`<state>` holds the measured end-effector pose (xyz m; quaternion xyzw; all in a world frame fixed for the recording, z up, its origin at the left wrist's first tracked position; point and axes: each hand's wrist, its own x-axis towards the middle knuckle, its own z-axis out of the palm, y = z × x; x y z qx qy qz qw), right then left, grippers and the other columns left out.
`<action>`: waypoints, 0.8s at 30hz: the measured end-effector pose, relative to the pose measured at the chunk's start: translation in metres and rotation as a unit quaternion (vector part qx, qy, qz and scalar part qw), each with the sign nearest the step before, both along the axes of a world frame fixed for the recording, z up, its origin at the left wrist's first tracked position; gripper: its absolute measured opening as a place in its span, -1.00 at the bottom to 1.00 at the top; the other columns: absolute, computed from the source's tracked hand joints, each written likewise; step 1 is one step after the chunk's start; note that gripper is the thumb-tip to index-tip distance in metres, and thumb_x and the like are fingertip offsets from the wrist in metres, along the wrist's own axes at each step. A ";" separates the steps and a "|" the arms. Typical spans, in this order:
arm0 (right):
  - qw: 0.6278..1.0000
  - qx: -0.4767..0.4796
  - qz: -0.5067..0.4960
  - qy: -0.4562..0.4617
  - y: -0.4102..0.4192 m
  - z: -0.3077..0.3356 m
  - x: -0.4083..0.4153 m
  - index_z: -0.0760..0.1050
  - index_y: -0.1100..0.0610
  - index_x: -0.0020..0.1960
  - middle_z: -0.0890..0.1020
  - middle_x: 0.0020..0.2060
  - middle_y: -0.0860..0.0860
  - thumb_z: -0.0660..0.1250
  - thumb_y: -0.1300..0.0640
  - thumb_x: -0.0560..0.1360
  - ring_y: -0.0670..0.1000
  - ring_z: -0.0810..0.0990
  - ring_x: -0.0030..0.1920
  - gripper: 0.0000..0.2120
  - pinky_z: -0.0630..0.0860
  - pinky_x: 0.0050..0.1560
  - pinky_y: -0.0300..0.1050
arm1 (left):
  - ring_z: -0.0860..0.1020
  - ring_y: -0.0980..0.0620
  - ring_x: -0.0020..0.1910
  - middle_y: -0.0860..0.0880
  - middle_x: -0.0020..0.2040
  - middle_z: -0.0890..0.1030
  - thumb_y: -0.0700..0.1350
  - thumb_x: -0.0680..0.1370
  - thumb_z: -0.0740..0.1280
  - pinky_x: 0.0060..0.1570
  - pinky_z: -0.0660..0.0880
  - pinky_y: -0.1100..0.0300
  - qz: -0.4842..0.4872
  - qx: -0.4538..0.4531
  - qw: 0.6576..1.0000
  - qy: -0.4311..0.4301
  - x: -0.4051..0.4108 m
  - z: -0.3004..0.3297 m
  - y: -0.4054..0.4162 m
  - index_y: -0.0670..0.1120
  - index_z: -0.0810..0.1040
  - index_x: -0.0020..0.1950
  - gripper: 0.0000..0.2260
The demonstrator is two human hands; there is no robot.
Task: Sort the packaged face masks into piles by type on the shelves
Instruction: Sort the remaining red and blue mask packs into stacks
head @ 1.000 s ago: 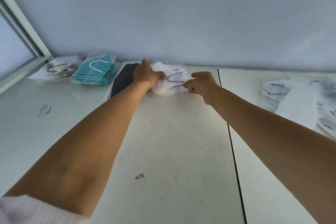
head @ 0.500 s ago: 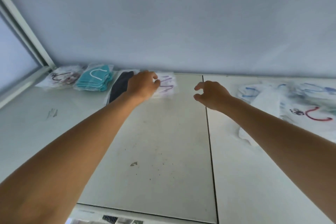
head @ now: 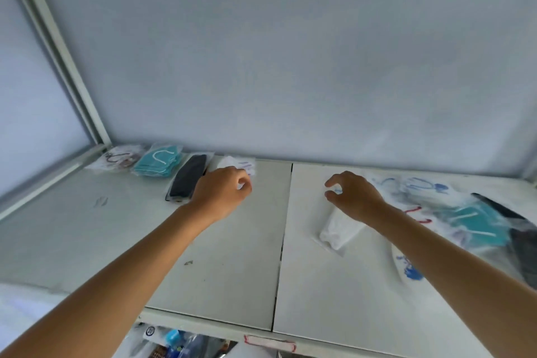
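Four sorted piles line the back of the white shelf [head: 232, 270]: a clear pack with dark loops [head: 119, 157], teal masks [head: 159, 161], a black mask [head: 189, 177] and a white pack with purple loops [head: 242, 165]. My left hand [head: 223, 195] hovers at the near edge of the white-purple pack, fingers loosely curled, holding nothing I can make out. My right hand [head: 354, 197] is over the right shelf panel, fingers spread and bent, empty, above a white packaged mask [head: 337, 232]. An unsorted heap [head: 453, 209] lies at the right with blue-printed, red-looped, teal and black packs.
A dark seam [head: 283, 241] splits the shelf into two panels. A white upright post [head: 58, 52] and rail close off the left side; the back wall is close behind the piles. Below the front edge, with its red-outlined label [head: 270, 343], a lower shelf holds packaged goods [head: 174, 340].
Both hands have let go of the white-purple pack, which stays in the back row. My right hand has moved right toward the heap; my left hand has drawn back slightly.
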<state>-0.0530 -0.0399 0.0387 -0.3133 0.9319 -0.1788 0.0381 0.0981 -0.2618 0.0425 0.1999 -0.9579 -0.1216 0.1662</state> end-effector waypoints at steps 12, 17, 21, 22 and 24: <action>0.999 -0.029 -0.028 -0.029 0.125 0.015 -0.001 0.52 -0.01 0.21 0.52 0.26 0.01 0.25 0.03 0.53 0.06 0.49 0.23 -0.73 0.42 0.22 -0.07 | 0.59 0.04 0.07 0.08 0.03 0.66 0.00 0.54 0.24 -0.03 0.44 0.21 0.009 0.007 0.999 -0.035 -0.021 0.008 0.101 0.05 0.61 0.02 -0.82; 0.997 -0.008 -0.058 -0.057 0.171 0.005 -0.012 0.50 -0.03 0.25 0.51 0.29 0.00 0.22 0.01 0.54 0.07 0.50 0.25 -0.70 0.44 0.20 -0.09 | 0.61 -0.01 0.01 0.09 0.02 0.66 0.02 0.53 0.23 -0.01 0.50 0.18 0.009 0.030 0.997 -0.072 -0.052 -0.011 0.135 0.07 0.61 -0.02 -0.83; 0.993 -0.008 -0.086 -0.081 0.193 -0.007 -0.025 0.49 0.01 0.27 0.51 0.28 0.02 0.22 0.04 0.55 0.08 0.51 0.22 -0.70 0.45 0.18 -0.09 | 0.58 -0.05 0.08 0.05 0.08 0.65 0.02 0.53 0.21 0.05 0.48 0.16 0.007 0.046 0.993 -0.113 -0.082 -0.030 0.157 0.08 0.60 0.05 -0.80; 0.992 -0.012 -0.090 -0.084 0.196 -0.010 -0.027 0.50 0.02 0.26 0.52 0.27 0.02 0.22 0.04 0.56 0.07 0.53 0.17 -0.70 0.46 0.13 -0.11 | 0.58 -0.06 0.09 0.04 0.08 0.65 0.01 0.53 0.21 0.04 0.47 0.17 0.008 0.054 0.991 -0.123 -0.090 -0.035 0.161 0.06 0.60 0.06 -0.79; 0.990 -0.027 -0.102 -0.092 0.201 -0.016 -0.033 0.51 0.03 0.24 0.55 0.23 0.00 0.21 0.06 0.56 0.02 0.57 -0.03 -0.72 0.48 -0.03 -0.17 | 0.57 -0.08 0.09 -0.01 0.09 0.64 0.00 0.53 0.20 0.01 0.46 0.17 0.007 0.077 0.987 -0.141 -0.110 -0.048 0.166 0.03 0.59 0.08 -0.77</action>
